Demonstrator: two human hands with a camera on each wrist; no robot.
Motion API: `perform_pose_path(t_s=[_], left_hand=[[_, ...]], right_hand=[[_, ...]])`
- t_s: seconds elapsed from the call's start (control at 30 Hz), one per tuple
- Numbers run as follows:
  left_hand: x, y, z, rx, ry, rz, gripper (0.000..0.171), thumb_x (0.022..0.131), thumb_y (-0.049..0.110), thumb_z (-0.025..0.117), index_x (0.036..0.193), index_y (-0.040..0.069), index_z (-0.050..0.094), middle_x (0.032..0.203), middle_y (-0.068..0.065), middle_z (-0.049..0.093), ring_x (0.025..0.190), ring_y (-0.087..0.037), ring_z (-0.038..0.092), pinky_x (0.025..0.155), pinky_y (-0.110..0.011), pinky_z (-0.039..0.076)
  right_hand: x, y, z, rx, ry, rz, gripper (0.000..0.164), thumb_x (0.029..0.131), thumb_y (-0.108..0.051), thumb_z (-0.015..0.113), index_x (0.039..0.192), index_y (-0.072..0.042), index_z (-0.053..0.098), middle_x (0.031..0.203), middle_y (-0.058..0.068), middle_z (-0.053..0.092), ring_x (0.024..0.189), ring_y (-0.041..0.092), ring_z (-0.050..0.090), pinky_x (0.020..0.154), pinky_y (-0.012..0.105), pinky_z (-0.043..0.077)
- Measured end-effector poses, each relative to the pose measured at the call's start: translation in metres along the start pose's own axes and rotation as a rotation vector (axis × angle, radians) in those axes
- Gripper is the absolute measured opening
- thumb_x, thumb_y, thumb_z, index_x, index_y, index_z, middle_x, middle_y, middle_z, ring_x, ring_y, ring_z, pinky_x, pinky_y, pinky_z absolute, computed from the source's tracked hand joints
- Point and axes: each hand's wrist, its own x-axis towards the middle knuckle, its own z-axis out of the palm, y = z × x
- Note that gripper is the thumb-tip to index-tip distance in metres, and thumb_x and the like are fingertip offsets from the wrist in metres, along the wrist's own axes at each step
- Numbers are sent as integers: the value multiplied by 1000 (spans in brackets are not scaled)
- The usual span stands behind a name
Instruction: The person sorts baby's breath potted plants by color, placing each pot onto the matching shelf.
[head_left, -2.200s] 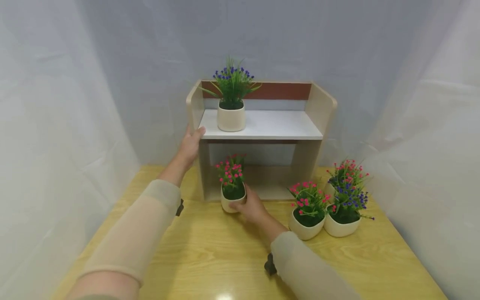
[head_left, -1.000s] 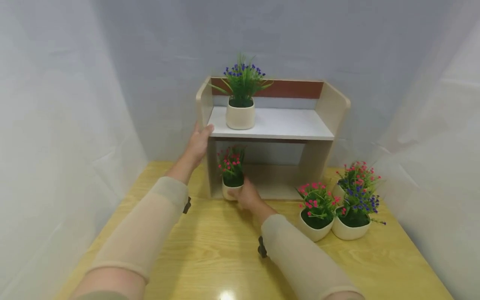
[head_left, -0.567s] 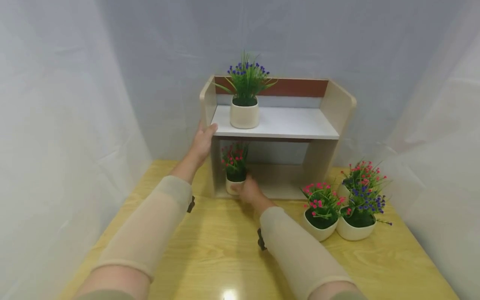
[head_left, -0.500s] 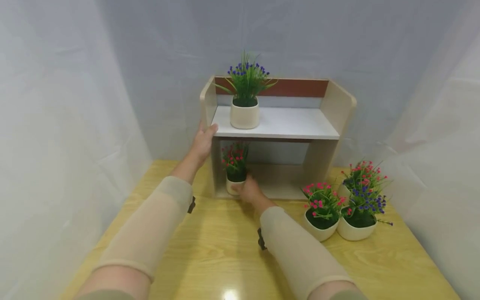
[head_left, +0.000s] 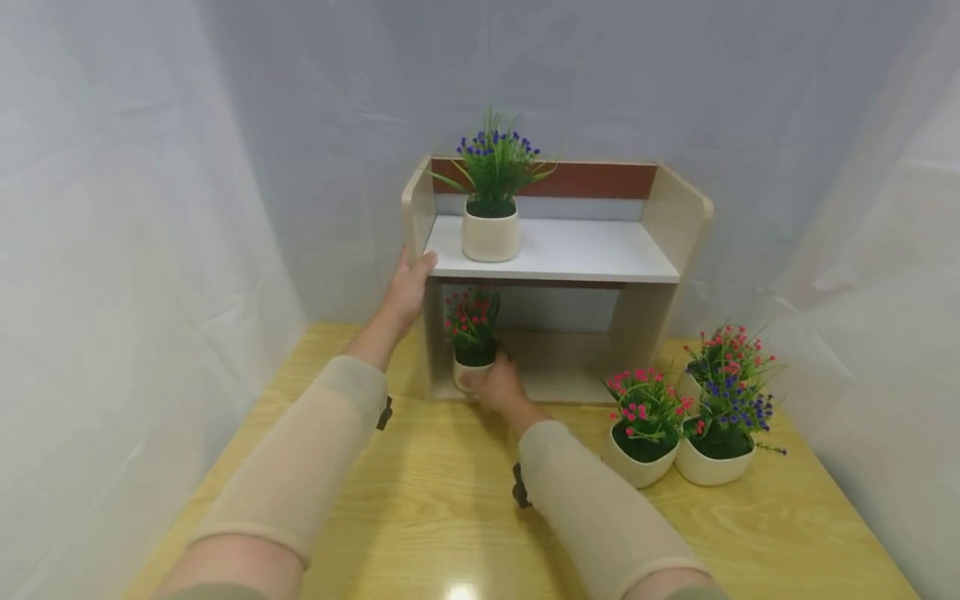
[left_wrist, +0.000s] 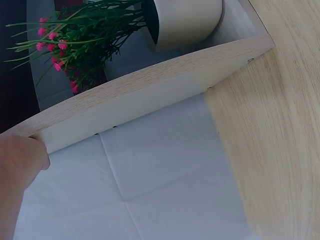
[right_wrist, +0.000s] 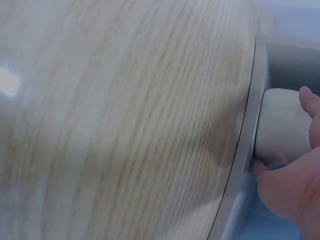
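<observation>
A two-tier desk shelf (head_left: pixel 585 247) stands at the back of the table. My left hand (head_left: pixel 407 287) grips its left side panel, thumb on the front edge at the upper board; its fingers are mostly hidden behind the panel. On the lower tier, at the left, sits a pink-flowered potted plant (head_left: pixel 474 333) in a cream pot. My right hand (head_left: pixel 497 383) holds that pot from its right side; the right wrist view shows the digits around the pot (right_wrist: pixel 282 125), its base at the tier's front edge. A blue-flowered potted plant (head_left: pixel 491 233) stands upright on the upper tier's left.
Two pink-flowered potted plants, one in front (head_left: pixel 641 458) and one behind (head_left: pixel 731 346), and a blue-flowered one (head_left: pixel 712 462) cluster on the table's right. The wooden table (head_left: pixel 420 500) extends before the shelf. White sheeting (head_left: pixel 135 292) hangs around the back and sides.
My right hand has moved the pink-flowered potted plant from in front of the shelf back onto the lower tier. My left hand keeps its grip on the side panel. The head view has shifted slightly.
</observation>
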Motion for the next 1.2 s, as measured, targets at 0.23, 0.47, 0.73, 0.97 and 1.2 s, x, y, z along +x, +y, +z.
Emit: perform_pose_path(t_s=[0.23, 0.47, 0.73, 0.97, 1.2], left_hand=[[-1, 2, 1, -12, 4, 8, 71, 113, 33, 50, 175, 24, 18, 180, -17, 27, 169, -34, 21, 141, -52, 14], [-2, 4, 2, 0, -1, 8, 71, 113, 34, 50, 175, 24, 17, 180, -16, 26, 169, -34, 21, 141, -54, 13], [-1, 2, 0, 19, -4, -10, 72, 113, 37, 50, 175, 28, 14, 182, -14, 21, 170, -34, 17, 141, -56, 12], [-3, 1, -1, 31, -3, 4, 73, 113, 37, 50, 176, 27, 13, 182, -17, 20, 170, -36, 16, 140, -58, 10], [-3, 2, -2, 31, -11, -13, 74, 113, 39, 50, 176, 30, 11, 183, -14, 17, 171, -35, 14, 140, -58, 9]], right_hand=[[-3, -2, 1, -2, 68, -60, 89, 83, -26, 91, 154, 4, 46, 140, 33, 61, 134, 49, 59, 119, 60, 51], [-14, -10, -6, 62, 129, -33, 92, 84, -22, 89, 158, 7, 42, 152, 35, 53, 144, 51, 53, 125, 61, 45], [-40, -24, -22, 187, 160, 33, 105, 89, -26, 87, 170, -1, 24, 171, 35, 30, 156, 55, 38, 131, 63, 34], [-58, -31, -35, 249, 174, -2, 103, 92, -26, 86, 172, -10, 24, 174, 25, 30, 157, 51, 39, 131, 64, 35], [-88, -47, -58, 323, 180, -51, 100, 94, -28, 84, 174, -25, 23, 179, 10, 23, 164, 44, 30, 131, 66, 33]])
